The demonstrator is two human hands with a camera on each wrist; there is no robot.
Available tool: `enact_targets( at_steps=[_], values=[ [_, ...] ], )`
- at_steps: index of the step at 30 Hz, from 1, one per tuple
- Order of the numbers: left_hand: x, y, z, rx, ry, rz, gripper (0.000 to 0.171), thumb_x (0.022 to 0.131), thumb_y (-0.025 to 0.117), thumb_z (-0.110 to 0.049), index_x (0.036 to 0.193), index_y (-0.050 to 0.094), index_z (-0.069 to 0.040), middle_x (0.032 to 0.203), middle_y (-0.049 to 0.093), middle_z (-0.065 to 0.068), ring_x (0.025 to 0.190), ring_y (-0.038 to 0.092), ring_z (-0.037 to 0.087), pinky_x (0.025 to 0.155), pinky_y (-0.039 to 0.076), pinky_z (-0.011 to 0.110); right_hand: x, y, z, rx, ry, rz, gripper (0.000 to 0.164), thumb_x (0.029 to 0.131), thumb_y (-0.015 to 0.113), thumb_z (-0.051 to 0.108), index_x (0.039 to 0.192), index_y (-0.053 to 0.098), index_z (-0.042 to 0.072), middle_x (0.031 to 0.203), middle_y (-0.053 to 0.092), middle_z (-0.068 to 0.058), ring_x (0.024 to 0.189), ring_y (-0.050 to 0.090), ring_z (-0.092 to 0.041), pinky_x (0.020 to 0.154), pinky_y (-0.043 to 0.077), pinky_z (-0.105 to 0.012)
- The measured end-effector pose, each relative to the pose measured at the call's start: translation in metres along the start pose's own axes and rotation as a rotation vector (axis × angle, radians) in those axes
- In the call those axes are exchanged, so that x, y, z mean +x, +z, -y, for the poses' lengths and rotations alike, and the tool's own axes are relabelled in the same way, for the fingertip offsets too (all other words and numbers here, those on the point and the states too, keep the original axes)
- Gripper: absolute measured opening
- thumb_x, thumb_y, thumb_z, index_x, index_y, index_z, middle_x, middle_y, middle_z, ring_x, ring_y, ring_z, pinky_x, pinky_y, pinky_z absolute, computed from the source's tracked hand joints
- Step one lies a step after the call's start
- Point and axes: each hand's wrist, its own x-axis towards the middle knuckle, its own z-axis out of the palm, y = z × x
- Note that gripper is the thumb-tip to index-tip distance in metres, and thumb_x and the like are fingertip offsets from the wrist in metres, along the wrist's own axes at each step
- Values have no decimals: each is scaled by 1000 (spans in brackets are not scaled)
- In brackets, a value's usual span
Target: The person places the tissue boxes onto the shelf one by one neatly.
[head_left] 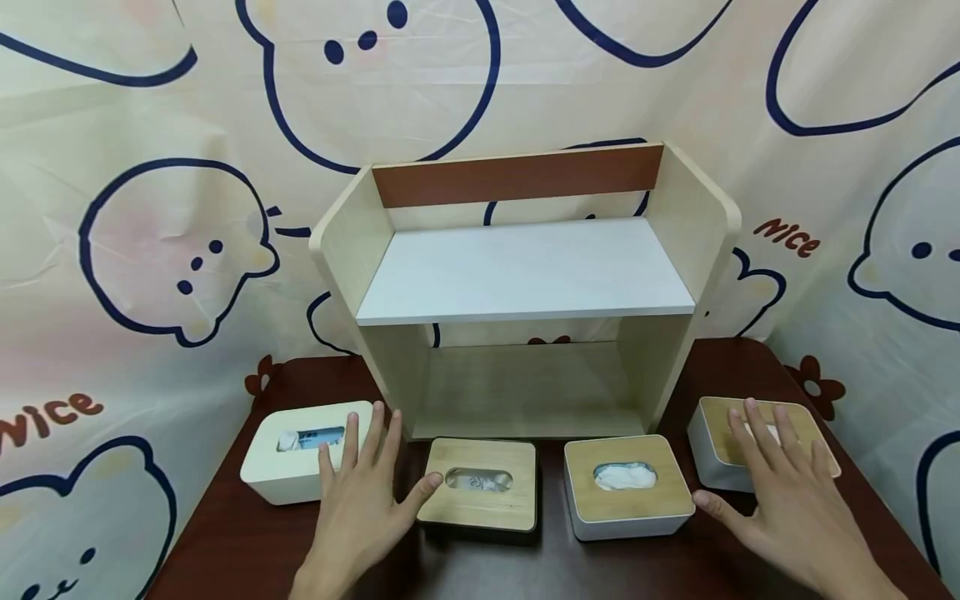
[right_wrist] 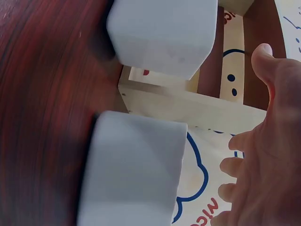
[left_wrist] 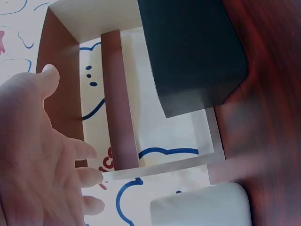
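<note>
Four tissue boxes would be several: a white tissue box (head_left: 279, 482) at left, a black tissue box with a wooden lid (head_left: 477, 460) beside it, a white wood-lidded tissue box (head_left: 632, 527) right of centre, and another wood-lidded tissue box (head_left: 722, 473) at far right. My left hand (head_left: 362, 504), fingers spread, overlaps the white box's right end in the head view, its thumb by the black box's lid. Over the far-right box, my right hand (head_left: 798, 508) spreads its fingers, thumb at the neighbouring box's corner. Both wrist views show the left palm (left_wrist: 42, 155) and right palm (right_wrist: 275, 150) holding nothing.
A two-level shelf unit (head_left: 525, 271) with a white middle board and a brown back strip stands behind the boxes. The dark red-brown table (head_left: 247, 550) carries everything. Cloth printed with bear outlines (head_left: 165, 242) hangs close around the back and sides.
</note>
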Motion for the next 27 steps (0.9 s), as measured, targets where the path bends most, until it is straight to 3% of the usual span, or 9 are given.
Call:
enact_targets(
  at_steps=[7,16,21,27],
  values=[
    [-3,4,-8,-38,12,-4,98,98,62,-71,172,27,-16,181,17,14,166,9,49,123,14,82,0,-4,6,32,30,78,123,91,68,74,173,8,4,177,6,-30,164,-11,-54,123,-12,-80],
    [-5,13,-27,-109,64,2,97,101,60,-69,172,26,-13,181,14,13,166,10,48,125,20,77,-3,0,13,78,14,116,123,90,67,78,172,15,2,177,11,-31,164,-7,-54,124,-16,-76],
    [-5,19,-39,-136,94,7,97,101,61,-68,173,24,-13,181,15,13,166,14,47,127,22,74,-7,4,15,135,5,133,124,90,67,78,173,10,6,179,5,-27,165,-9,-52,124,-21,-72],
    [-5,28,-54,-185,126,18,99,100,65,-65,172,24,-12,181,15,13,167,13,45,128,26,71,-10,6,20,212,9,157,124,91,69,75,174,5,9,180,3,-25,167,-12,-46,126,-17,-72]
  ],
)
